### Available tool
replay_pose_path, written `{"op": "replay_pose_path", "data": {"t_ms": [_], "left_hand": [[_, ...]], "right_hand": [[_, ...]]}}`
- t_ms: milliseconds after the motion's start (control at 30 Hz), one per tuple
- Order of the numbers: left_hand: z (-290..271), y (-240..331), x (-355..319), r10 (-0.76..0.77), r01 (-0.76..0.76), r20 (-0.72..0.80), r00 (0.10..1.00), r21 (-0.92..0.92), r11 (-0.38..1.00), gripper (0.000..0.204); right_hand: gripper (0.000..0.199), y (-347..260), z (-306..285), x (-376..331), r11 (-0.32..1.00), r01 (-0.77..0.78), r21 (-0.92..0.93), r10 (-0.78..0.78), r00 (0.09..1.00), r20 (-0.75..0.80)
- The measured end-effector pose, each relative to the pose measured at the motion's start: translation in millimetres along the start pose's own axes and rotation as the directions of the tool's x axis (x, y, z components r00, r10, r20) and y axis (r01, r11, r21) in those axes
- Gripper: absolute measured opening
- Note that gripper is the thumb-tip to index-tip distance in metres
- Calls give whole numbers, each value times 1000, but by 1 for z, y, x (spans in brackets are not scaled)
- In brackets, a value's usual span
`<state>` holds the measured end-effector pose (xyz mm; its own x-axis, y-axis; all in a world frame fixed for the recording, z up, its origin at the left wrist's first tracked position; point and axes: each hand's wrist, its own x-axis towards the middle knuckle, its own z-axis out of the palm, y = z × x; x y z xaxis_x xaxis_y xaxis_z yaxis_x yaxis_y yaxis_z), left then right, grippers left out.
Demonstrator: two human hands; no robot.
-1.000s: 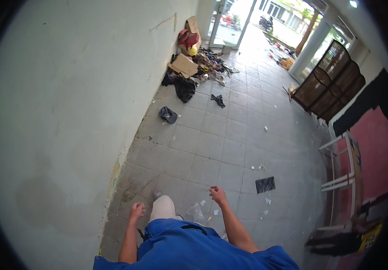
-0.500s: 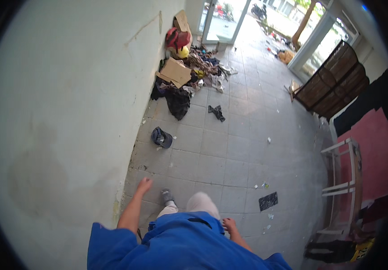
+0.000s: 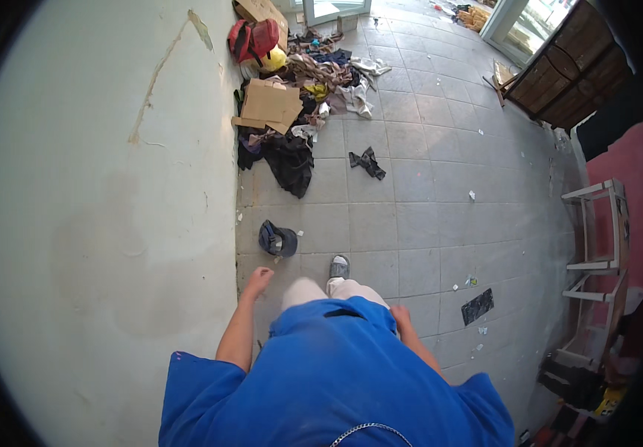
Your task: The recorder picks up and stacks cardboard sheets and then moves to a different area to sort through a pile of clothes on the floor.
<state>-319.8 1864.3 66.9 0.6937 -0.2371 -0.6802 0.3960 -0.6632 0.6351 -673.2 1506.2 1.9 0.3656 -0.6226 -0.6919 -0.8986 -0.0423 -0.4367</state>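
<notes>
Head view: your left hand hangs forward beside the wall, fingers loosely curled and empty, just short of the dark cap on the tiled floor. Your right hand sits at your hip; its grip cannot be told. Since half a second ago, the cap lies nearer and the clothes pile looms closer.

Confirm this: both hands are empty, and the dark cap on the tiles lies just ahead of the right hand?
Not quite. In the head view the dark cap lies just ahead of the left hand, beside the wall. The right hand is farther off. Both hands are empty.
</notes>
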Motion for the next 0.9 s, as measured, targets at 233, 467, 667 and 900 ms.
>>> {"op": "replay_pose_path", "data": {"t_ms": [233,467,667,900], "left_hand": [[-55,-18,-1,-485,447,-31,874,-337,828,34],[-117,42,149,-506,491,30,862,-294,820,30],[-200,207,326,-75,54,-143,987,-150,987,26],[-248,374,436,51,-95,-193,980,-225,970,29]], "right_hand": [[31,-327,-50,161,931,294,218,-324,939,118],[33,-474,-64,226,949,181,257,-207,976,75],[36,-478,-42,225,956,-191,221,177,981,82],[28,-528,-30,267,992,-110,-63,108,994,-22]]}}
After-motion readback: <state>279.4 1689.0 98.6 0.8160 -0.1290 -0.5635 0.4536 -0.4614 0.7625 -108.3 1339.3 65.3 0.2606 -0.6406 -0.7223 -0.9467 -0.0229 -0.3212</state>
